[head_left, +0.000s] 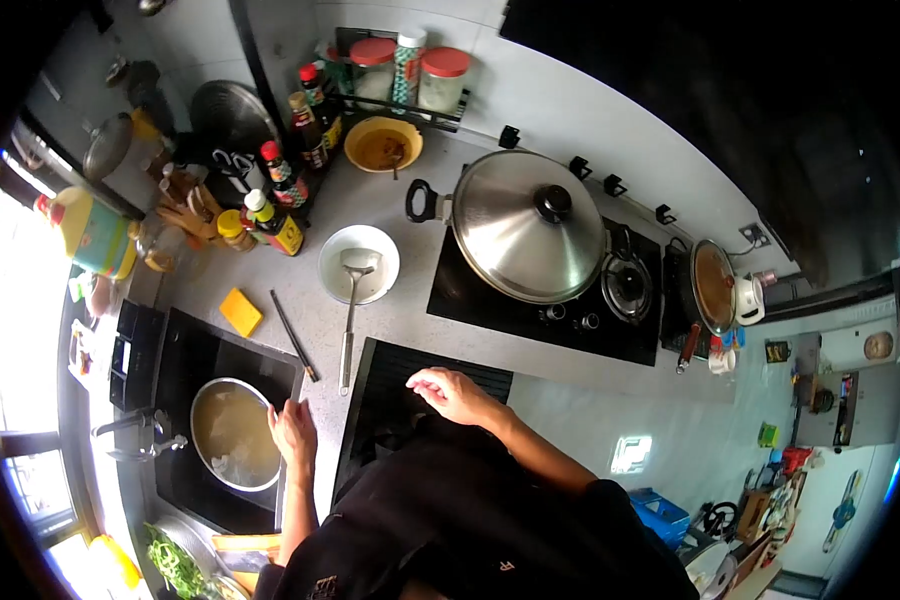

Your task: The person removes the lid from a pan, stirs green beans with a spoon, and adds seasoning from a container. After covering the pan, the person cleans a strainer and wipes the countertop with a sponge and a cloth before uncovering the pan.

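My left hand [292, 436] is at the right edge of the black sink [180, 345], beside a metal pot [232, 382] of cloudy, brownish liquid. Its fingers are loosely bent and apart, with nothing visible in them. In front of my body, over a black ridged panel [390, 372], my right hand [458, 397] has its fingers loosely curved and holds nothing. Ahead on the counter, a slotted turner [347, 345] leans in a white bowl [391, 262]. A pair of dark chopsticks [292, 335] and a yellow sponge [240, 312] lie left of it.
A large lidded wok [515, 235] stands on the black cooktop [460, 300]. Behind the white bowl is a yellow bowl [410, 135] of brown sauce. Sauce bottles [285, 180] line the back left. Leafy greens [175, 562] sit below the sink, near the faucet [145, 440].
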The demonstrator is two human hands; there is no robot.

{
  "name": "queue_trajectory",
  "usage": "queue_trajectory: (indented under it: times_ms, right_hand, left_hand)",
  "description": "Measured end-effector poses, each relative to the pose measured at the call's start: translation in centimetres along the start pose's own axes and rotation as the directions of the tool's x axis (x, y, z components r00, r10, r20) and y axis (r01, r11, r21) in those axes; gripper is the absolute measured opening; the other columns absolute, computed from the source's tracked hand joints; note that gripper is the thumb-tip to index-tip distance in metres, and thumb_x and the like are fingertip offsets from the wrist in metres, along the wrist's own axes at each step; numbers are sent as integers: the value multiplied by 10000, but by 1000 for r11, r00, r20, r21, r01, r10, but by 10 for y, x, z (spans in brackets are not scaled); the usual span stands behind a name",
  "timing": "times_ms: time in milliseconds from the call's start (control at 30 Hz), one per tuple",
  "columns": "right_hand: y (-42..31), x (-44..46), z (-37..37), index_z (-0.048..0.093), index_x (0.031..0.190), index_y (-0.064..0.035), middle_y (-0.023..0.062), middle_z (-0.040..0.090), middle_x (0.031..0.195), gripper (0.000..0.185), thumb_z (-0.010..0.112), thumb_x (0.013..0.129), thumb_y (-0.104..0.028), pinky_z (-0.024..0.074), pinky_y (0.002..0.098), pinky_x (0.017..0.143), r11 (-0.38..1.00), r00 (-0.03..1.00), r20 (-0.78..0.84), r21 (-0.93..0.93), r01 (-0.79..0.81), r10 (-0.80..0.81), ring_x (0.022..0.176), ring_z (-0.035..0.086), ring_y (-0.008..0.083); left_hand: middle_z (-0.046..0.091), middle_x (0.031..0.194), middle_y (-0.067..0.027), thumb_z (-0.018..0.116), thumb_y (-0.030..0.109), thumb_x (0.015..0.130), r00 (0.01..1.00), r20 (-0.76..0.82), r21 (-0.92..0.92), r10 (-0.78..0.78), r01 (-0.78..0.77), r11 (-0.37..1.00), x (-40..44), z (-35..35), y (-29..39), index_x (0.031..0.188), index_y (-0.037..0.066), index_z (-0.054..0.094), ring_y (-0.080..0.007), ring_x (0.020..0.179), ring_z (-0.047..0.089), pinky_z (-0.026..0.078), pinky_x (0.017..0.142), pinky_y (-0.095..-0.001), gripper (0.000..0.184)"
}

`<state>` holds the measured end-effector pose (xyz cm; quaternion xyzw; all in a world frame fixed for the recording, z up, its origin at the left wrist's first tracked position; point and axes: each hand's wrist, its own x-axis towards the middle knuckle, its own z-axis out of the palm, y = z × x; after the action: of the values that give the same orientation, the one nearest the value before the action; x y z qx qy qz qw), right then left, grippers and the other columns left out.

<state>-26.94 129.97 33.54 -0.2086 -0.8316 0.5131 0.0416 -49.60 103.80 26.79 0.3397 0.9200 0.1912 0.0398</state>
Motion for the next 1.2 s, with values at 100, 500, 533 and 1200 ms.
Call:
queue_trajectory:
  times_ms: [100,500,533,1200]
  right_hand:
    - [21,-9,-2,660,1086,-71,102,690,991,180,672,906,-71,559,354,787,970,1000,6,-243,28,-27,886,694,241]
    - [-13,65,-278,577,1353,-176,166,577,1262,473,703,897,-172,513,433,991,665,856,-457,-721,-195,-243,1140,606,337]
    - [-6,74,-294,557,1391,-194,186,520,1347,518,704,895,-176,471,453,1064,563,883,-399,-801,-204,-248,1228,556,371]
    - [29,121,-318,622,1230,-77,226,650,1147,434,678,889,-339,494,474,1000,471,920,-384,-798,-376,84,1131,614,394]
  left_hand:
    - [639,1049,-222,565,37,920,939,210,-323,-272,330,887,-16,-18,18,1211,54,575,-385,984,652,527,864,-475,292]
    - [522,1216,-199,588,-42,860,997,57,-324,-52,67,944,-56,-3,0,1224,67,577,-353,1035,611,537,863,-439,380]
    - [523,1218,-193,583,-48,869,995,77,-375,-69,93,922,-51,-11,12,1222,71,576,-332,1007,628,553,826,-424,373]
    - [545,1183,-210,569,-74,834,1000,9,-402,-23,25,915,-48,35,-44,1149,63,610,-392,1075,582,506,905,-460,347]
